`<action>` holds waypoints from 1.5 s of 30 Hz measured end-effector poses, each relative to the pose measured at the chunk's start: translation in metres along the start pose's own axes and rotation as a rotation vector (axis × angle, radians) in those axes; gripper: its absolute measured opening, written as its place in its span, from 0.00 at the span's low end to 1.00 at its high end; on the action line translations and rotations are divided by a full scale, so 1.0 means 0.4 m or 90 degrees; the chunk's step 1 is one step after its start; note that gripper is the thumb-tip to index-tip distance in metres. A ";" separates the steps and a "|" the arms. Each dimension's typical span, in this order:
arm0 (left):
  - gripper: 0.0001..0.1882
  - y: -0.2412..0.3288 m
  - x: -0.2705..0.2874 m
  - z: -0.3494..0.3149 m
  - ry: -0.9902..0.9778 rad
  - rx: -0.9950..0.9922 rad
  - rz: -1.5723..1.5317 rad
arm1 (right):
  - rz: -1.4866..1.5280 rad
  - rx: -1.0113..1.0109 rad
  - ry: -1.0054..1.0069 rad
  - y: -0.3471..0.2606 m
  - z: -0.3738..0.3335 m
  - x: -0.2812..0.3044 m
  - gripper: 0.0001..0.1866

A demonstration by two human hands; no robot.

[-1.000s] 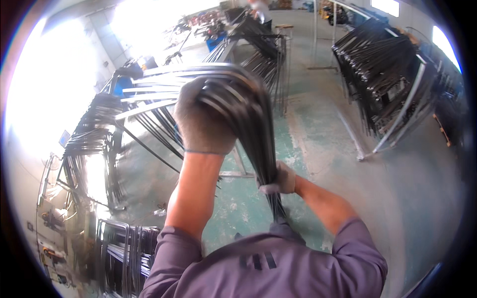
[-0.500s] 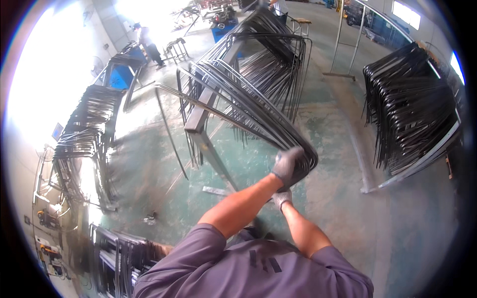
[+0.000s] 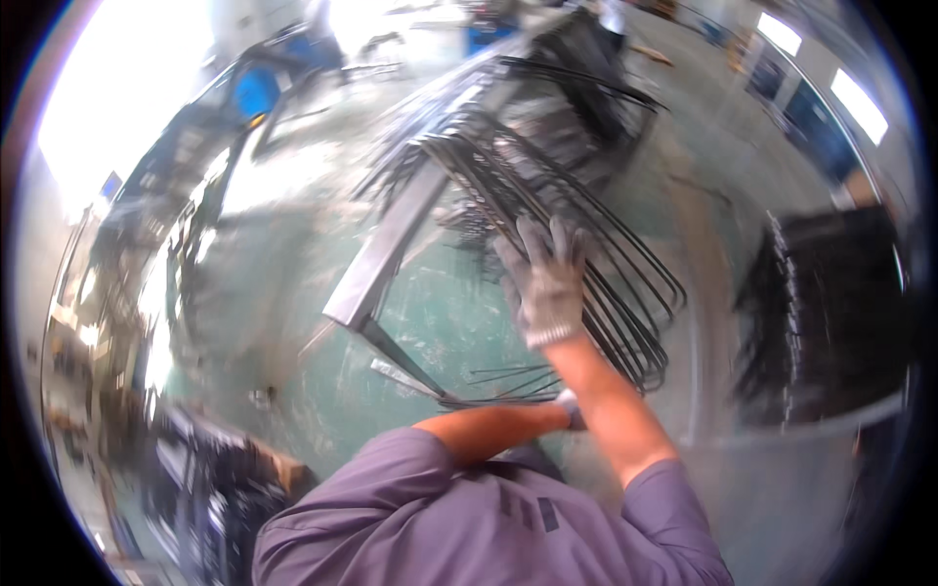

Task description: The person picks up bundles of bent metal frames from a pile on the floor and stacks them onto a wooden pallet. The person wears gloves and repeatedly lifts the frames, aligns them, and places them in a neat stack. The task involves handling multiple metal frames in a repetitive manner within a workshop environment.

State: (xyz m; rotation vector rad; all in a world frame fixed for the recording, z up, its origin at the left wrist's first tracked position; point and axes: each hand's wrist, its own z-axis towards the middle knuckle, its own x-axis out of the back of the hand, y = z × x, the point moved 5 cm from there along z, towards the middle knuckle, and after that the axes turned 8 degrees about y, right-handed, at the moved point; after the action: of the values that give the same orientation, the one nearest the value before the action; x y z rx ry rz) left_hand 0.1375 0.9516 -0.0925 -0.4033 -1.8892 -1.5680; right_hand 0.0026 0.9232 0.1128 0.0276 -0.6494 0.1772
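Several dark bent metal tube frames [image 3: 625, 322] hang over a grey steel beam [image 3: 376, 254], their rounded corners toward me. My right hand [image 3: 547, 283], in a grey knitted glove, reaches forward over them with its fingers spread. It lies against the tubes or just above them; which one, I cannot tell. Lower down, my left hand [image 3: 572, 410], also gloved, is partly hidden behind my right forearm. Thin bent metal tubes [image 3: 493, 398] run leftward from it, near the foot of the beam's post, and the hand appears closed on them.
A dense dark stack of frames [image 3: 826, 313] stands at the right. More metal frames [image 3: 210, 498] are at the lower left, blurred. A flat metal foot [image 3: 405, 376] lies under the beam's post on the green floor. Farther back is a blue round object [image 3: 257, 91].
My left hand has come down from the frames' corner, with tubes now low beside it. My right hand has risen forward over the hanging frames and spread its fingers. The view has turned.
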 end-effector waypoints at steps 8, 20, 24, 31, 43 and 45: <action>0.29 -0.369 0.141 -0.496 0.226 0.617 -0.152 | -0.202 0.087 -0.058 0.578 0.205 -0.658 0.41; 0.26 -0.374 -0.473 -1.512 0.829 1.183 -0.355 | -0.008 -0.139 -0.895 -0.024 -0.821 -0.888 0.24; 0.28 -0.333 -0.485 -1.630 0.997 1.223 -0.473 | 0.102 -0.047 -0.969 -0.436 -0.957 -0.698 0.22; 0.27 -0.380 -0.448 -2.094 1.234 1.148 -0.564 | 0.268 -0.037 -0.976 -1.015 -0.706 -0.719 0.23; 0.23 -0.542 -0.431 -2.423 1.546 0.986 -0.802 | 0.430 -0.022 -1.000 -2.066 -0.604 -1.160 0.41; 0.23 -0.592 -0.444 -2.464 1.511 1.045 -0.886 | 0.441 0.040 -1.010 -2.343 -0.533 -1.192 0.43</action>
State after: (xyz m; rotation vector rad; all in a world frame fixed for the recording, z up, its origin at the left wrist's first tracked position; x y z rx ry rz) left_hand 0.4014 -0.0197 -0.3066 2.4010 -0.2916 0.3478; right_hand -0.0805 -0.0562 -0.3168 -0.0036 -2.2324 0.8842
